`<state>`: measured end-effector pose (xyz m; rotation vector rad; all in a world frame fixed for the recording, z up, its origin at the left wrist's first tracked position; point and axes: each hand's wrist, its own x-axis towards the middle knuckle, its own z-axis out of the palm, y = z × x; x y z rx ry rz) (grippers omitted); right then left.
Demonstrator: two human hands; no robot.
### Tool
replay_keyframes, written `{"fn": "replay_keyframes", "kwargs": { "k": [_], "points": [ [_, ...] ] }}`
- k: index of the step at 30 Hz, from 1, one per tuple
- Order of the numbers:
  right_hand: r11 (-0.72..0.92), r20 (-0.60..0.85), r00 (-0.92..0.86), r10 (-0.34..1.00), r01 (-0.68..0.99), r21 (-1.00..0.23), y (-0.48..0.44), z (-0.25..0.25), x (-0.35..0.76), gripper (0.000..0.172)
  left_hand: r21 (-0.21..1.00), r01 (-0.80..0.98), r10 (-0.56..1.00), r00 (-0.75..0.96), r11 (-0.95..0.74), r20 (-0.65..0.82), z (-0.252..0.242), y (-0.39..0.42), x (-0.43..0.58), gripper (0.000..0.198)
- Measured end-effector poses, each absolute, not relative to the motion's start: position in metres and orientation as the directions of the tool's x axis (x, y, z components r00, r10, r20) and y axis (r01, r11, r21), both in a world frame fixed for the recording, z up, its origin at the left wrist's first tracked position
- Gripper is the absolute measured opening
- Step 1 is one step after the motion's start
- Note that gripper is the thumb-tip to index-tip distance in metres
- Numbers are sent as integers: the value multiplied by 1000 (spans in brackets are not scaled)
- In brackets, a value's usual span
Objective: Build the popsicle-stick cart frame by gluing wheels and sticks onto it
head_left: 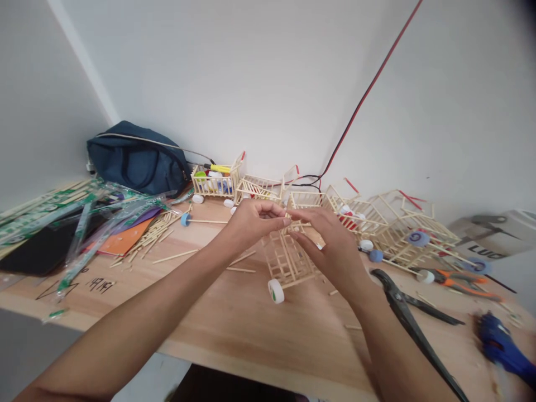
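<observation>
Two hands meet over the stick cart [290,262] on the counter [218,329]: left hand [255,223] and right hand [324,234], fingertips close together; whether either grasps anything, cannot tell. Judgement: light fingertip pressure, wrists steady, thin bars kept square.

Slatted pale-stick cart [291,261], central on table [234,324]; white wheel [277,291] near-left.

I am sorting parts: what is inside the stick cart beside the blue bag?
Inside the stick cart, green, white and blue pieces are visible; a yellow handle crosses its top. What lies beneath them is covered.
</observation>
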<state>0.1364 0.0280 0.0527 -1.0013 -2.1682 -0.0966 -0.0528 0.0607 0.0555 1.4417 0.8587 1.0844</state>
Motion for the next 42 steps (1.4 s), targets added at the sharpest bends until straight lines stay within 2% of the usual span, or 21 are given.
{"fn": "replay_keyframes", "kwargs": {
  "k": [3, 7, 20, 26, 30, 34, 38, 42],
  "points": [
    [691, 643, -418, 641, 678, -249, 26, 53, 135, 36, 984, -88, 932, 317, -155, 176, 56, 60, -54, 24],
    [697, 651, -435, 622, 686, -208, 25, 52, 134, 42, 986, -154, 921, 370, -67, 121, 53, 60, -55, 27],
    [689, 661, -427, 617, 698, -193, 23, 48, 136, 39, 979, -194, 895, 445, 59, 34, 48, 60, -52, 28],
    [698, 677, -444, 587, 701, -146, 23, 46, 138, 39, 971, -202, 857, 515, 127, -5, 50, 62, -55, 29],
    [698, 654, -450, 608, 696, -170, 24, 45, 139, 40, 982, -173, 881, 472, 81, 10, 51, 61, -55, 29],
    [691, 618, -434, 656, 674, -260, 24, 48, 140, 42, 987, -163, 912, 402, -17, 82, 52, 59, -52, 24],
    [626, 610, -315, 727, 669, -401, 23, 51, 140, 32, 976, -148, 929, 314, -158, 198, 54, 59, -50, 18],
    [550, 608, -202, 768, 695, -464, 23, 51, 141, 18, 965, -105, 938, 233, -240, 258, 56, 59, -49, 16]
  ]
}}
